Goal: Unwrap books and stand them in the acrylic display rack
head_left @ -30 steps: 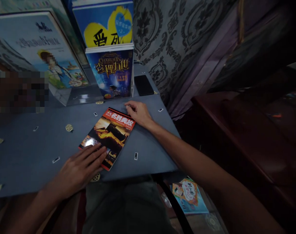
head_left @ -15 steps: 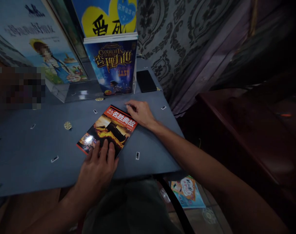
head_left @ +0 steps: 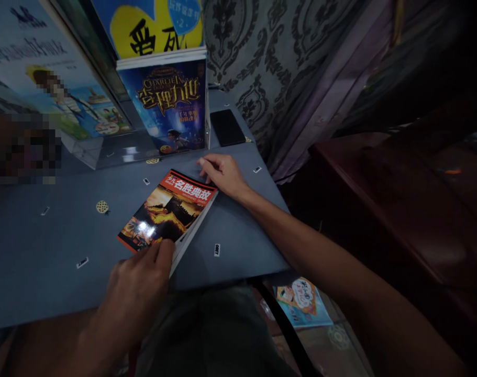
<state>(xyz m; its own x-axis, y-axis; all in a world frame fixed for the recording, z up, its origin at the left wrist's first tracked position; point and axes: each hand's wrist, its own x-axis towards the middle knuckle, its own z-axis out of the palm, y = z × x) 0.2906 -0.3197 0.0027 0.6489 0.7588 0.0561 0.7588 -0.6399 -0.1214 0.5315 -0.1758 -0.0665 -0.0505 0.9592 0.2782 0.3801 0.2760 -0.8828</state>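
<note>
A paperback book [head_left: 167, 204] with a red title band and a castle-like wall on its dark cover lies at a slant on the grey-blue tablecloth. Its near right edge is raised, showing white pages. My left hand [head_left: 144, 267] is closed on the book's near edge, knuckles up, with some fingers hidden under or behind it. My right hand [head_left: 222, 175] rests on the cloth beside the book's far right corner. Its fingers are loosely bent and apart, holding nothing; I cannot tell whether a fingertip touches the corner.
Beyond the book, a blue paperback [head_left: 171, 110] and a large picture book [head_left: 61, 73] stand upright in clear holders. A black phone [head_left: 227, 127] lies behind my right hand. A dark red piece of furniture [head_left: 379, 209] is at right; another book [head_left: 304, 303] lies low beneath the table edge.
My left hand has gone from lying flat on the cover to gripping its near edge, and that side of the book has lifted. The right hand has hardly moved; the view has shifted slightly.
</note>
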